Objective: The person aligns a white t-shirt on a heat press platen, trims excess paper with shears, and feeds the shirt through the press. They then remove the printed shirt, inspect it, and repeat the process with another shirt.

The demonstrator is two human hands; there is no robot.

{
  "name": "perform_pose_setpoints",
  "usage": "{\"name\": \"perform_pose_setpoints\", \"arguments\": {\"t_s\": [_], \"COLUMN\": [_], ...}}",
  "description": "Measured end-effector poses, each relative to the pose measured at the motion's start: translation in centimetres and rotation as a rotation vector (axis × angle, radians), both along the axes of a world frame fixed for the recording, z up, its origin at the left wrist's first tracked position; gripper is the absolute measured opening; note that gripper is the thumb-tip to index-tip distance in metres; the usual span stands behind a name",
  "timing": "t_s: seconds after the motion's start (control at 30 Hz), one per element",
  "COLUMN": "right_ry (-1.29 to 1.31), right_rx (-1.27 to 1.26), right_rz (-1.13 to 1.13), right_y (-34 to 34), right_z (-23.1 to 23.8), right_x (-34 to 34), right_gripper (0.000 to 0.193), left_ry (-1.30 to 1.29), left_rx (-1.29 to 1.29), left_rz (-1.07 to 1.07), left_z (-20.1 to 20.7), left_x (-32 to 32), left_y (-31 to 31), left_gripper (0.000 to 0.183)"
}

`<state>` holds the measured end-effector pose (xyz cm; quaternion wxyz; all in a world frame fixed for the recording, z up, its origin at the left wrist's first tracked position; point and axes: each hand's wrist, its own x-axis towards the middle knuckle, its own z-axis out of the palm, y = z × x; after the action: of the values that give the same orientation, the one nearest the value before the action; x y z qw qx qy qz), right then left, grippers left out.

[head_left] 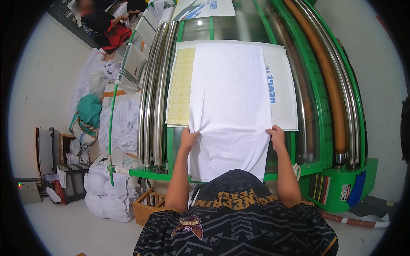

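A white cloth panel lies lengthwise over a printed paper sheet, its near end hanging toward my body. My left hand pinches the cloth's left edge, and small folds run inward from the fingers. On the opposite edge, my right hand grips the same cloth at about the same height. Between the hands the fabric is drawn slightly taut. Yellow pattern shows on the paper left of the cloth, and blue print shows to its right. Beneath the paper is the machine's glossy bed.
Steel rollers line the machine's left side; a brown roller and more steel ones line its right. Another printed sheet lies farther up. White fabric heaps and a wooden crate stand left. A person sits at far left.
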<state>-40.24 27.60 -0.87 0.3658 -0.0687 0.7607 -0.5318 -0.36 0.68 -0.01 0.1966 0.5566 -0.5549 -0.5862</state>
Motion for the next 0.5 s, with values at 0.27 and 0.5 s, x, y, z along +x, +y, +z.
{"name": "perform_pose_setpoints", "arguments": {"t_s": [0.27, 0.5], "right_ry": [-0.145, 0.118], "right_rx": [0.003, 0.089], "right_rz": [0.005, 0.106], "right_y": [-3.2, -2.2], "right_z": [2.7, 1.8], "right_x": [-0.9, -1.4], "right_gripper": [0.023, 0.014], "left_ry": [0.117, 0.041], "left_rx": [0.489, 0.074], "left_rz": [0.201, -0.061], "left_z": [0.3, 1.0], "left_x": [-0.1, -0.3], "left_y": [-3.9, -3.8], "left_gripper": [0.064, 0.035]}}
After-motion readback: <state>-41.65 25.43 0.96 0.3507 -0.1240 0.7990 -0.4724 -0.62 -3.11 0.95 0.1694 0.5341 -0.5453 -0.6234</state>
